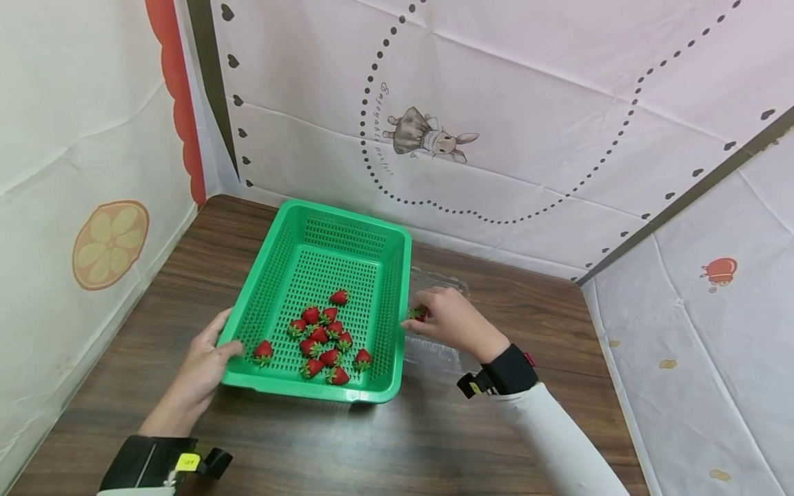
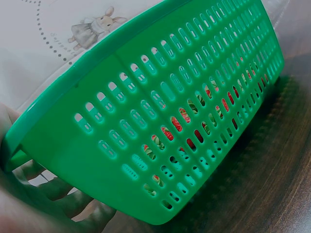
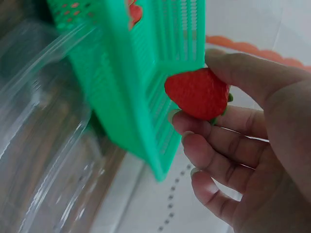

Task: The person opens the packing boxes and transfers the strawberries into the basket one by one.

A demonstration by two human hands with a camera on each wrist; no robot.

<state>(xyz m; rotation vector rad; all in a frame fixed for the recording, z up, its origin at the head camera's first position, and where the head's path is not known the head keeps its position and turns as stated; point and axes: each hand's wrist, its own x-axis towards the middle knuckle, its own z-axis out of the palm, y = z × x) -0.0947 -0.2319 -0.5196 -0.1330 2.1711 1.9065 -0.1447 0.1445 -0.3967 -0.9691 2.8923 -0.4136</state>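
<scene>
A green plastic basket (image 1: 310,394) with slotted walls sits on the table, and several red strawberries (image 1: 318,335) lie mostly in its near half. At its near left corner my left hand (image 1: 200,365) grips the rim, thumb on top; in the left wrist view its fingers (image 2: 53,189) are partly hidden below the rim. Just beyond the basket's right side, my right hand (image 1: 459,324) pinches one strawberry (image 3: 197,94) between thumb and fingers. Under that hand lies a clear plastic container (image 1: 434,355), partly covered by the hand and the basket.
The dark wood-grain table (image 1: 496,441) stretches out in front and to the right. A printed white sheet (image 1: 527,138) hangs behind the table, with more sheeting (image 1: 49,331) on the left and on the right.
</scene>
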